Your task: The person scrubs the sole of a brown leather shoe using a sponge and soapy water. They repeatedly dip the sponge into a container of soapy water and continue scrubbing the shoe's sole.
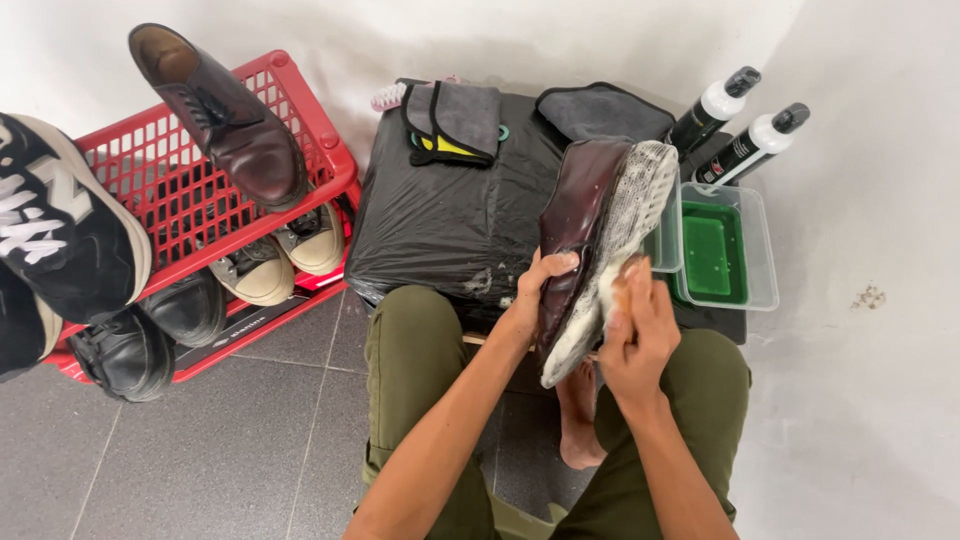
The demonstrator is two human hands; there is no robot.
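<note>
Above the person's lap, in the head view, a dark brown leather shoe (583, 205) is held on its side, its foamy pale sole (622, 235) turned to the right; the left hand (540, 285) grips the upper, thumb across the leather and fingers curled behind it; the right hand (637, 335) presses against the sole near the heel, fingers closed around something pale, though what it is cannot be told; behind the shoe sits a block wrapped in black plastic (445, 215), with grey cloths (455, 120) lying on top; just right of the shoe is a clear container (765, 255) with a green bottom, and beyond it two black spray bottles (740, 125) with white collars; at the left a red crate (300, 115) holds several shoes, a brown dress shoe (225, 115) resting on its rim.
</note>
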